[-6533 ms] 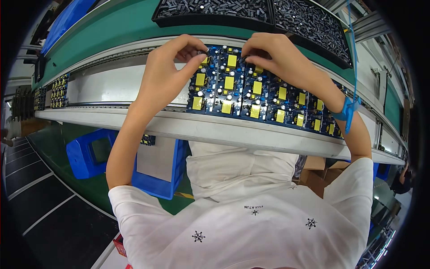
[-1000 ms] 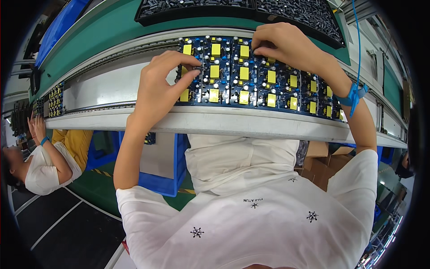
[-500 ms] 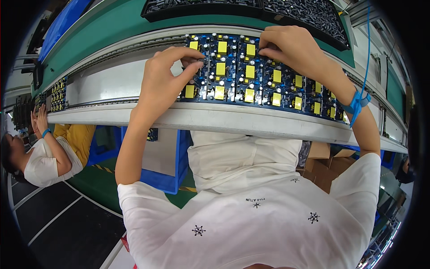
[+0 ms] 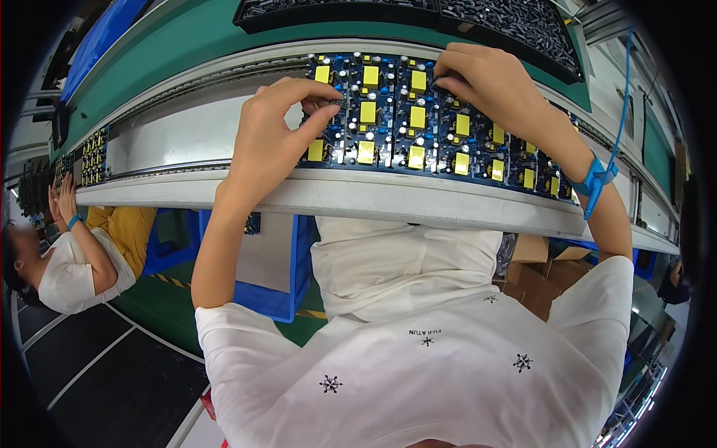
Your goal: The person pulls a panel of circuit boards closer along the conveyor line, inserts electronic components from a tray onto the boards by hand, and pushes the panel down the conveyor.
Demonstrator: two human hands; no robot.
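A row of dark blue circuit boards with yellow blocks, round capacitors and other small parts lies along the rail line in front of me. My left hand is over the left end of the row, thumb and forefinger pinched at a board's parts; what sits between the fingertips is too small to name. Farther right, my right hand bends over the far edge of the boards. Its fingers are closed together, their tips partly hidden, and I cannot make out what they hold. A blue strap circles my right wrist.
Black trays of small dark parts, one on the left and one on the right, stand beyond the boards. A pale rail borders the near side. A blue cord rises from my wrist strap. Another person works at far left.
My hands hold nearly the same places, with only slight finger movement on the right. The blue cord has swung a little to the right. The other person's head has shifted slightly.
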